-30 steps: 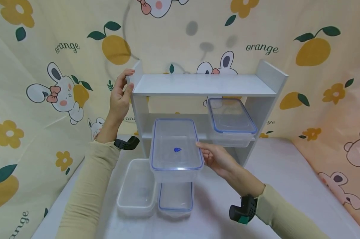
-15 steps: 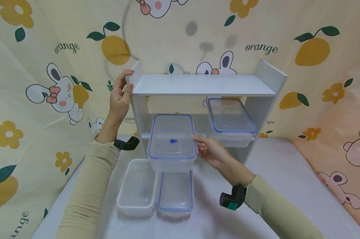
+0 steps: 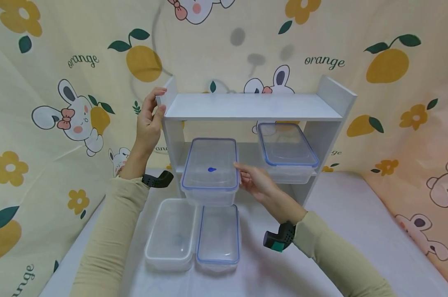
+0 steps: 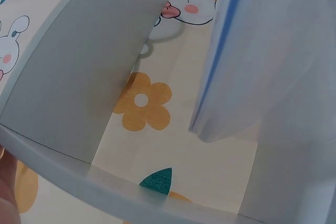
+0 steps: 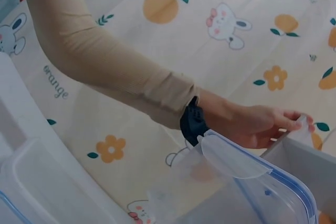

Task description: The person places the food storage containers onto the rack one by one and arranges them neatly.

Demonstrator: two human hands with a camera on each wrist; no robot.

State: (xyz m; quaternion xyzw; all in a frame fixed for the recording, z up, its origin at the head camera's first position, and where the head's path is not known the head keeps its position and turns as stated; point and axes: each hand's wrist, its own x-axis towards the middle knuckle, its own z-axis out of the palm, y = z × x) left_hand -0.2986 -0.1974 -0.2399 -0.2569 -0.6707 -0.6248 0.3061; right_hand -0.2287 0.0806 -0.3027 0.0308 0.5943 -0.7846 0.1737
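We see a cream printed cloth [image 3: 109,66] of rabbits, flowers and oranges at the back, and below it a white tabletop [image 3: 279,268]. Towards the tabletop's far edge we have a white shelf unit [image 3: 253,106], its side panels rising above the top board.

At the left end of the unit's middle board, overlapping that board's front edge, is our held container [image 3: 209,161]. It lies just left of the right hand [image 3: 259,181], which touches its right side. We cannot tell whether its base touches the board. It is rectangular, see-through and slightly cloudy, with rounded corners and a blue line round its lid; from above it looks level.

A similar blue-lined container [image 3: 288,144] sits at the middle board's right end, jutting past the front edge. On the tabletop, before the unit's left front corner, a pale-rimmed container [image 3: 170,233] stands just beside another blue-rimmed box [image 3: 219,235].

Our right hand pinches the held container, thumb on the lid's edge, fingers bent against the side. Our left hand [image 3: 149,121] grips the unit's upper left corner, thumb and fingers closed on the panel. Smallest of all, a dark blue mark [image 3: 211,169] shows near the middle of the held container's lid.
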